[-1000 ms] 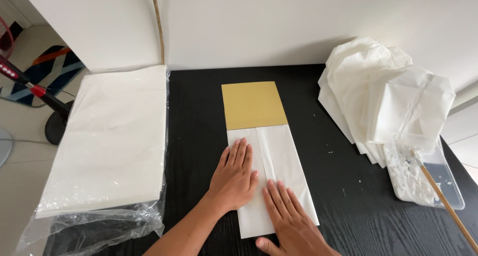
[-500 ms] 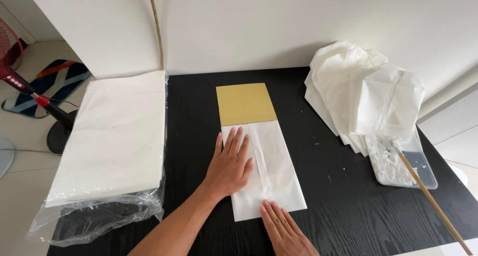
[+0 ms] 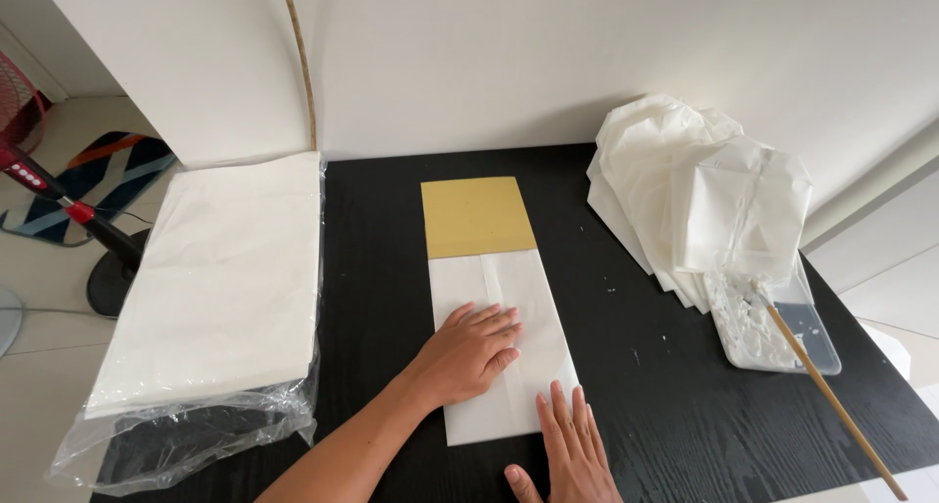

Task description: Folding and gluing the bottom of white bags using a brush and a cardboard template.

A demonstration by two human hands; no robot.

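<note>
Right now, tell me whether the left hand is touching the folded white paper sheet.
Touching: the head view shows the left hand lying flat, palm down, on the folded white paper sheet.

1. White paper sheet (image 3: 504,342): long, folded flat, with a lengthwise crease near its middle. It lies on the black table, its long side running away from the person.
2. Yellow card (image 3: 476,217): flat and rectangular. It protrudes from under the far end of the white paper sheet, edges aligned with it.
</note>
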